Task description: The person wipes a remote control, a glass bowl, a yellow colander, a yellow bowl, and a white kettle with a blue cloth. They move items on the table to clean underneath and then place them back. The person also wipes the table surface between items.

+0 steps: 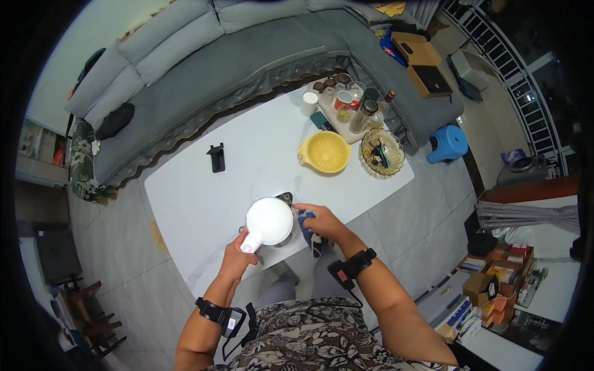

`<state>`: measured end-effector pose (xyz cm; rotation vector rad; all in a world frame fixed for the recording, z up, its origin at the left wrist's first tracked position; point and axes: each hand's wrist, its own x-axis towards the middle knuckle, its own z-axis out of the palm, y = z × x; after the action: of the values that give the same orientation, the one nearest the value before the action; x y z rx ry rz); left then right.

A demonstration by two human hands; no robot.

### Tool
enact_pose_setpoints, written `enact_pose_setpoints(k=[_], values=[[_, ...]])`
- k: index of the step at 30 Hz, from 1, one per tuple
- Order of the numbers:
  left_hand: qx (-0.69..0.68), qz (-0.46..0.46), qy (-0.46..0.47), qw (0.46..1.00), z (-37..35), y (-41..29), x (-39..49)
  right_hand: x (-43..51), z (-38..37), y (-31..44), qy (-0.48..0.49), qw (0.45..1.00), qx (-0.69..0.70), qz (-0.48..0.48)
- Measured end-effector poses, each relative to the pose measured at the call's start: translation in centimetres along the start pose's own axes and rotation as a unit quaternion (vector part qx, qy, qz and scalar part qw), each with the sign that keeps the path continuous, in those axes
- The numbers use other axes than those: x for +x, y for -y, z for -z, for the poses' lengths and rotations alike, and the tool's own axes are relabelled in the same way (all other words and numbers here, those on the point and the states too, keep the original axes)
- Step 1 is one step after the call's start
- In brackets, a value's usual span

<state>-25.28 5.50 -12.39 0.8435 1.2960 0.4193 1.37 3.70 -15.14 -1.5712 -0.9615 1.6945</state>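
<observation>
My left hand (237, 259) grips the white handle of a round, white-topped vessel (270, 220), which looks like an electric kettle seen from above. It is over the near edge of the white table, and its lower body is mostly hidden. My right hand (326, 223) holds a bunched blue cloth (306, 226) just right of the vessel. The right index finger reaches toward the vessel's rim; whether it touches is unclear. A small dark object (286, 198) shows at the vessel's far side, partly covered by it.
On the white marbled table (199, 208) are a black holder (216, 158), a yellow strainer basket (327, 153), a glass bowl (383, 153) of small items, a white cup (309, 103) and a tray (345, 130) of cups and bottles. A grey sofa (260, 60) borders the far side. A blue stool (448, 143) stands right.
</observation>
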Motion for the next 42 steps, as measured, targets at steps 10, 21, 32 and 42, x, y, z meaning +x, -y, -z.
enact_pose_setpoints(k=[10,21,32,42], values=[[-0.074,0.007,-0.108,0.991,-8.4,-5.3,10.8,14.2,23.4,-2.2,-0.149,0.974,-0.163,-0.047],[-0.089,0.031,-0.178,0.979,-10.4,-3.4,16.6,18.0,22.1,-15.7,-0.288,0.921,-0.110,-0.239],[-0.110,-0.015,-0.192,0.975,-10.2,3.5,21.9,19.9,33.7,2.9,-0.435,0.786,-0.423,0.121],[-0.079,-0.004,-0.178,0.981,-10.3,4.1,22.5,26.0,35.8,4.2,-0.322,0.771,-0.545,-0.067]])
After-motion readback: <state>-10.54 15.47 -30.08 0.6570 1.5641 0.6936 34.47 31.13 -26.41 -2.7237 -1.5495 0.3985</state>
